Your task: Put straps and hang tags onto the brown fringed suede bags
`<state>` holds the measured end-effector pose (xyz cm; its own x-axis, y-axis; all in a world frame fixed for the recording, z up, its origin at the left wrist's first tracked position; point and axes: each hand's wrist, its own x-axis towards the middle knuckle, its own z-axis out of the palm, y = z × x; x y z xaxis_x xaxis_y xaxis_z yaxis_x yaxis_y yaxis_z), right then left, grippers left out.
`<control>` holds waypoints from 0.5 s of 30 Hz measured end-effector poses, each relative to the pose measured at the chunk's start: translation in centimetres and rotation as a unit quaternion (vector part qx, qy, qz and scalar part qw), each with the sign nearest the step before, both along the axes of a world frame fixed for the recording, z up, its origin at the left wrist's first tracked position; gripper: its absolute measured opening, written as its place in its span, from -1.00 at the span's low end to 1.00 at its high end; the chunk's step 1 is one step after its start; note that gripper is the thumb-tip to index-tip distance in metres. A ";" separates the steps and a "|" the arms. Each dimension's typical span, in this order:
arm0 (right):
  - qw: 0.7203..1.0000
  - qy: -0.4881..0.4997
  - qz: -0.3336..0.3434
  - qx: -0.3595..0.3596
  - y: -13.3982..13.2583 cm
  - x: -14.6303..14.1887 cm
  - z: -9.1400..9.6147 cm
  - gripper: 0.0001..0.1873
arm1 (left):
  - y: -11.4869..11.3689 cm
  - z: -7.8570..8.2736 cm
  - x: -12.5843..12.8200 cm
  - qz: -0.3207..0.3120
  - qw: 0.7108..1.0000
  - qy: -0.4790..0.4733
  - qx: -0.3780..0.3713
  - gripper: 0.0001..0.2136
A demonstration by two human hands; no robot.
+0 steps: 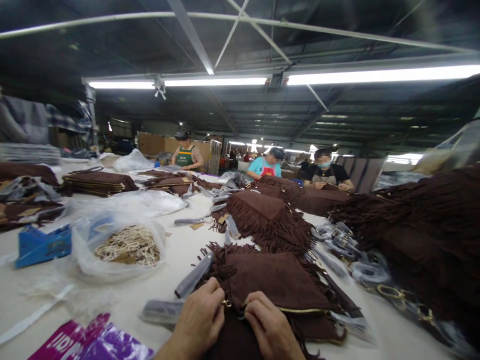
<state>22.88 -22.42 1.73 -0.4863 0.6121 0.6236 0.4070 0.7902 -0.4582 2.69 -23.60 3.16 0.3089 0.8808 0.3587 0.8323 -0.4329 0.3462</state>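
Note:
A dark brown fringed bag lies in front of me, with a gold zipper along its near edge. My left hand is closed at the left end of that edge, and a small gold clasp shows at its fingertips. Bent and pinched together, the fingers of my right hand grip the bag's edge by the zipper end; a small metal glint shows there. Brown material also lies below and between both hands. Beside my left hand are wrapped straps in clear plastic.
More fringed bags are piled ahead and at right. Plastic-wrapped straps with gold rings lie at right. To the left are a clear bag of string tags, a blue holder and purple packaging. Several people work across the table.

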 end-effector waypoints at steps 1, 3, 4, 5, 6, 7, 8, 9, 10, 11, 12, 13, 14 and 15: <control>1.000 0.003 0.005 -0.018 -0.1 0.0 0.4 -0.79 | 0.1 -0.1 -0.1 -0.002 1.000 -0.008 0.001 -0.84; 0.997 0.016 0.009 -0.073 -0.3 0.0 1.7 -0.79 | 0.1 0.0 -0.2 -0.008 0.999 -0.032 0.001 -0.83; 0.994 0.020 0.005 -0.105 -0.4 -0.1 2.6 -0.78 | 0.1 0.1 -0.2 -0.014 0.999 -0.046 0.003 -0.83; 0.991 0.020 -0.002 -0.133 -0.4 -0.2 3.5 -0.77 | 0.1 0.3 -0.2 -0.020 0.998 -0.061 0.007 -0.83; 0.988 0.013 -0.011 -0.153 -0.3 -0.4 4.5 -0.77 | 0.0 0.5 -0.3 -0.026 0.997 -0.075 0.012 -0.83; 0.987 -0.001 -0.018 -0.161 -0.2 -0.6 5.4 -0.76 | 0.0 0.7 -0.3 -0.031 0.995 -0.088 0.017 -0.83; 0.987 -0.022 -0.023 -0.159 0.1 -0.9 6.2 -0.77 | -0.1 0.9 -0.3 -0.036 0.994 -0.101 0.021 -0.82; 0.987 -0.047 -0.027 -0.148 0.4 -1.2 6.9 -0.77 | -0.1 1.1 -0.4 -0.039 0.993 -0.111 0.023 -0.82; 0.988 -0.072 -0.032 -0.133 0.8 -1.5 7.4 -0.78 | -0.2 1.2 -0.4 -0.042 0.992 -0.120 0.023 -0.81; 0.988 -0.095 -0.036 -0.118 1.1 -1.8 7.7 -0.78 | -0.2 1.3 -0.5 -0.043 0.991 -0.128 0.023 -0.81; 0.987 -0.116 -0.041 -0.102 1.5 -2.1 7.9 -0.79 | -0.2 1.3 -0.5 -0.042 0.990 -0.135 0.022 -0.80; 0.986 -0.133 -0.045 -0.089 1.9 -2.3 8.0 -0.79 | -0.2 1.3 -0.6 -0.041 0.989 -0.140 0.022 -0.79; 0.985 -0.145 -0.046 -0.081 2.2 -2.5 7.9 -0.79 | -0.1 1.3 -0.6 -0.038 0.988 -0.145 0.024 -0.79; 0.984 -0.152 -0.046 -0.076 2.4 -2.7 7.7 -0.80 | -0.1 1.3 -0.7 -0.035 0.988 -0.148 0.025 -0.79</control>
